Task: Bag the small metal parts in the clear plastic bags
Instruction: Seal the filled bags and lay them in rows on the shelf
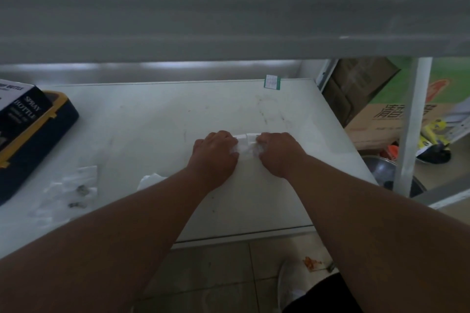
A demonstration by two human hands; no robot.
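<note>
Clear plastic bag (246,144) lies flat (easier to close, probably); left hand (216,152) and right hand (277,154) pinch its top with curled fingers.

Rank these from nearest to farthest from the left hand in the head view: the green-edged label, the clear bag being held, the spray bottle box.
1. Clear bag, held between left hand and right hand.
2. Green-edged label, far table edge, rightward.
3. Spray bottle box, far left.

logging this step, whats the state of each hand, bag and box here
left hand: curled, gripping the clear bag
right hand: curled, gripping the same bag
clear bag: held between both hands, on the table
filled bags: lying flat at left, metal parts inside
spray bottle box: resting on the blue case
</note>
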